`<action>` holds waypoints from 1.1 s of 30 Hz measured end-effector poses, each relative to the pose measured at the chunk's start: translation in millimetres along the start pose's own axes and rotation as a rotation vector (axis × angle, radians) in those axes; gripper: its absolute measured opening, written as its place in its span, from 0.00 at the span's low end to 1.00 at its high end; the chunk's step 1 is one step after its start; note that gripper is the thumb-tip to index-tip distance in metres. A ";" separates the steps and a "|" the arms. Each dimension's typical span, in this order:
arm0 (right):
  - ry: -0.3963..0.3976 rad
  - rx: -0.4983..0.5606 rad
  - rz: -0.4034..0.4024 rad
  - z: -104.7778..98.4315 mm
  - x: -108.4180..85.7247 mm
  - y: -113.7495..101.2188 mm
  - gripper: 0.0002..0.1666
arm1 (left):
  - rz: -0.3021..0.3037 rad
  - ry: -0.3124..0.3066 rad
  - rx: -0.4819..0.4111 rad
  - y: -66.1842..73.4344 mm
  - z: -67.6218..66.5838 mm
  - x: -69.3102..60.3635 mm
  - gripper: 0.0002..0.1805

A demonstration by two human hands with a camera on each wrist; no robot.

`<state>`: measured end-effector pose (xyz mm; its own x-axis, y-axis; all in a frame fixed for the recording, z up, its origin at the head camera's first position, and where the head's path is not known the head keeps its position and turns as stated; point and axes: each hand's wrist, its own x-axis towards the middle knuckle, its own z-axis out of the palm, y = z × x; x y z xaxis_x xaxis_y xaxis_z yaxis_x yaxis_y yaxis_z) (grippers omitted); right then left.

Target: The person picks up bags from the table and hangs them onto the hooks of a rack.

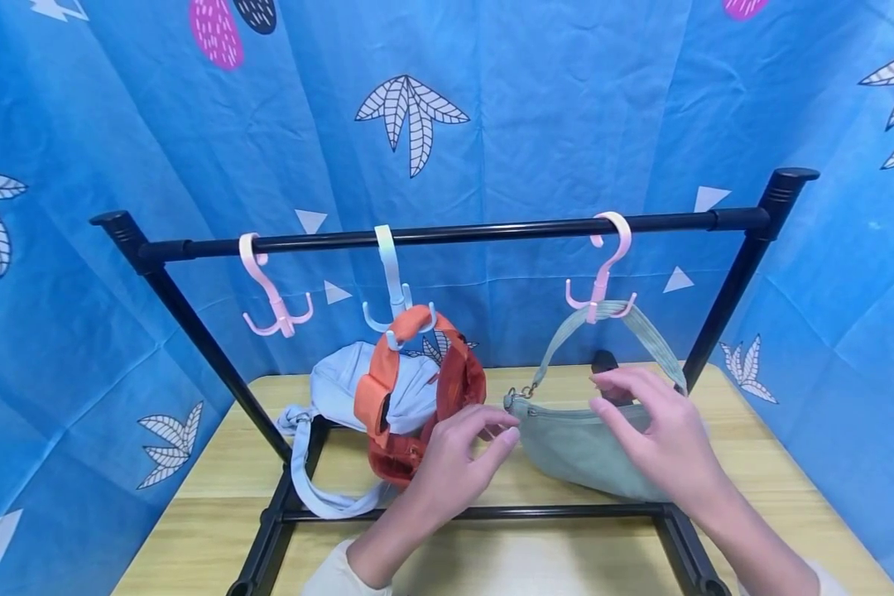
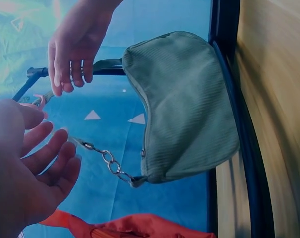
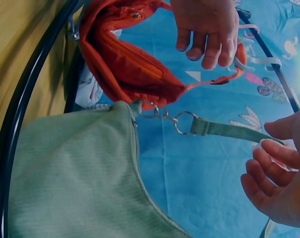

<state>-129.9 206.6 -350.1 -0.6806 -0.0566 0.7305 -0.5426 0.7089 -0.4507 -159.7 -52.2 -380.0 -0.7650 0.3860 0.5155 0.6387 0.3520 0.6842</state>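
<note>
The green bag [image 1: 588,451] hangs by its strap [image 1: 559,339] from the pink hook [image 1: 599,281] on the right of the rack bar. My left hand [image 1: 458,459] hovers by the bag's left end, fingers loosely bent around nothing. My right hand [image 1: 659,430] is in front of the bag's right part, thumb and fingers apart. In the left wrist view, the bag [image 2: 184,109] shows a metal chain [image 2: 110,162] at one end. From the right wrist, the strap [image 3: 234,131] passes near my right hand [image 3: 283,171]; the head view shows the hand below the strap.
An orange-red bag [image 1: 462,377] hangs from a light blue hook [image 1: 391,269], with a pale blue bag [image 1: 338,385] behind it. Another pink hook [image 1: 271,294] hangs at left. The black rack [image 1: 492,233] stands on a wooden table [image 1: 209,497] before a blue patterned curtain [image 1: 551,108].
</note>
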 end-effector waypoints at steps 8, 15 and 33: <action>-0.050 -0.005 0.015 7.8 -0.2 -7.3 0.20 | 0.013 0.003 0.045 -3.0 -7.1 -8.3 0.07; -0.091 0.049 -0.024 19.6 -2.0 -12.4 0.20 | -0.021 -0.020 0.046 -6.7 -16.1 -16.2 0.06; -0.199 0.089 -0.070 53.2 -14.3 -22.0 0.16 | -0.009 -0.053 0.122 -20.4 -30.4 -32.4 0.04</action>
<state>-134.4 154.3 -377.9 -0.7186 -0.2478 0.6498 -0.6275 0.6337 -0.4523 -150.4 -97.8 -394.9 -0.7672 0.4255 0.4799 0.6398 0.4552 0.6192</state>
